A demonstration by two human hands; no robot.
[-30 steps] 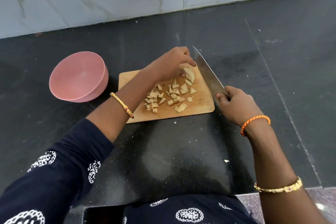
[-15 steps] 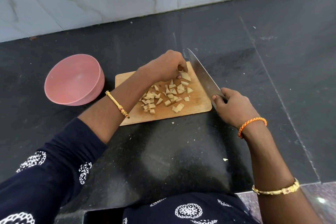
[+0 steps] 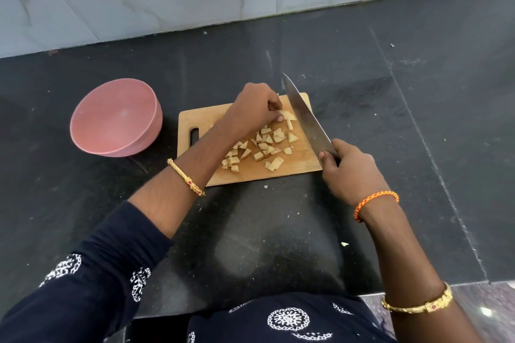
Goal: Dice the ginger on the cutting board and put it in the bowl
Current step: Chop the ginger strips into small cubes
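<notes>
The left hand [image 3: 252,107] is reaching across the board [image 3: 250,172] from the near left, its forearm lying over the board's left half; its fingers are curling down at the far edge, the grip narrow and pinching the last uncut bit of ginger [image 3: 287,114] against the wood; a gold bangle [image 3: 186,177] is sitting on that wrist, and a dark printed sleeve is covering the arm up to the elbow; the right hand [image 3: 352,172] is coming in from the near right, its grip wrapping tight round the handle of the knife [image 3: 306,117], thumb lying along the near side; the blade is running away from the person, slanting toward the far left, its tip reaching just past the board's far edge and its flat standing just beside the left fingers; an orange cord [image 3: 376,202] is circling the right wrist and a second gold bangle is sitting higher up that forearm; the diced pieces [image 3: 262,146] are lying scattered over the middle of the board, between the two hands; the pink bowl [image 3: 117,117] is standing on the dark desk [image 3: 390,120] just left of the board, not touching it, and is holding nothing that I can see; a few pale scraps are lying on the desk near the board's front edge.
</notes>
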